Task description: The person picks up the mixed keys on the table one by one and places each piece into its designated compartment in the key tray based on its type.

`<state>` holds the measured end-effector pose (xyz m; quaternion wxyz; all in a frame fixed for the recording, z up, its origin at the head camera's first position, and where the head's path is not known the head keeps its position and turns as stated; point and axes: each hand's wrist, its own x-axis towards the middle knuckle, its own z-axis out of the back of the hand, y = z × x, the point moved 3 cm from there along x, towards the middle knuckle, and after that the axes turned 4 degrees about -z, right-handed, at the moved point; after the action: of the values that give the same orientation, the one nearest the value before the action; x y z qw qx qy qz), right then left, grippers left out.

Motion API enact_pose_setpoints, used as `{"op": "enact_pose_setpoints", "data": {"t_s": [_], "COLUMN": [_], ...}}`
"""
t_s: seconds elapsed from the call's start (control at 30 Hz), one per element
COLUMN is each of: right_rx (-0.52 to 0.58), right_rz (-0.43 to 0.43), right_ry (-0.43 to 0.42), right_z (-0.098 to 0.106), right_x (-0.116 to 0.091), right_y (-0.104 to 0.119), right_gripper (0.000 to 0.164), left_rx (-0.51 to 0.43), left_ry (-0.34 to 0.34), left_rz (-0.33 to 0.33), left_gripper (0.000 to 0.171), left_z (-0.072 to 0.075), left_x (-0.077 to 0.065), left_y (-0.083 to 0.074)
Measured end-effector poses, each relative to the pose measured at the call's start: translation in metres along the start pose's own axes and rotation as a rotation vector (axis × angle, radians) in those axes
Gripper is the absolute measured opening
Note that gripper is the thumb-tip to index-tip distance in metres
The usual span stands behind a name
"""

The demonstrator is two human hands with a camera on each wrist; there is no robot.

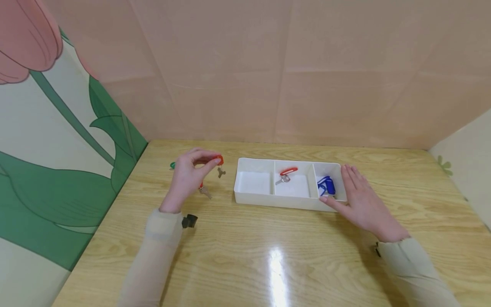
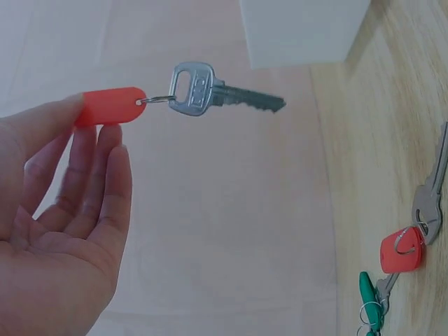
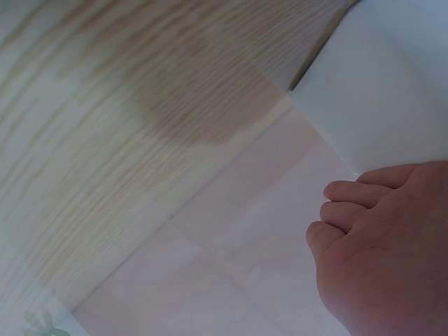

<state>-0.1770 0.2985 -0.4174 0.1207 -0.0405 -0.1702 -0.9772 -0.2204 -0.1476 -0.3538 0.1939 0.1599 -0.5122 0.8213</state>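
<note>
My left hand point(image 1: 189, 177) pinches a red key tag point(image 2: 115, 105) between thumb and fingers, left of the white divided box point(image 1: 253, 199). A silver key point(image 2: 192, 89) hangs from the tag by a small metal ring. The right hand point(image 1: 362, 204) rests against the box's right end, fingers straight along the end wall and thumb at the front rim. In the middle compartment lies a key with a red tag point(image 1: 288, 171); the right compartment holds blue tags point(image 1: 330, 185). The left compartment shows only its bare floor.
On the wooden table point(image 1: 230, 256), near the left hand, lie another red-tagged key point(image 2: 402, 250) and a green tag point(image 2: 371, 301) with a key. A pinkish sheet point(image 1: 284, 106) rises behind the table's back edge. A flower-patterned panel point(image 1: 76, 162) stands at left.
</note>
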Motion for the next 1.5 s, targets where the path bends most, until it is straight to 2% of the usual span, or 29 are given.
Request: {"op": "enact_pose_setpoints", "data": {"t_s": [0.27, 0.77, 0.93, 1.5], "right_rx": [0.001, -0.002, -0.002, 0.007], "right_rz": [0.003, -0.001, -0.005, -0.007], "right_ry": [0.002, 0.012, 0.014, 0.007], "right_z": [0.001, 0.000, 0.000, 0.001], "right_x": [0.000, 0.000, 0.000, -0.001], "right_y": [0.000, 0.000, -0.001, 0.002], "right_gripper": [0.107, 0.108, 0.108, 0.107], "left_rx": [-0.025, -0.049, -0.069, -0.147], "left_ry": [0.006, 0.018, 0.021, 0.020], "left_rz": [-0.020, 0.036, 0.032, 0.062], "left_gripper": [0.017, 0.016, 0.017, 0.015], "left_z": [-0.004, -0.011, -0.014, -0.023], "left_x": [0.000, 0.001, 0.000, 0.003], "left_y": [-0.008, -0.024, -0.029, -0.033]}}
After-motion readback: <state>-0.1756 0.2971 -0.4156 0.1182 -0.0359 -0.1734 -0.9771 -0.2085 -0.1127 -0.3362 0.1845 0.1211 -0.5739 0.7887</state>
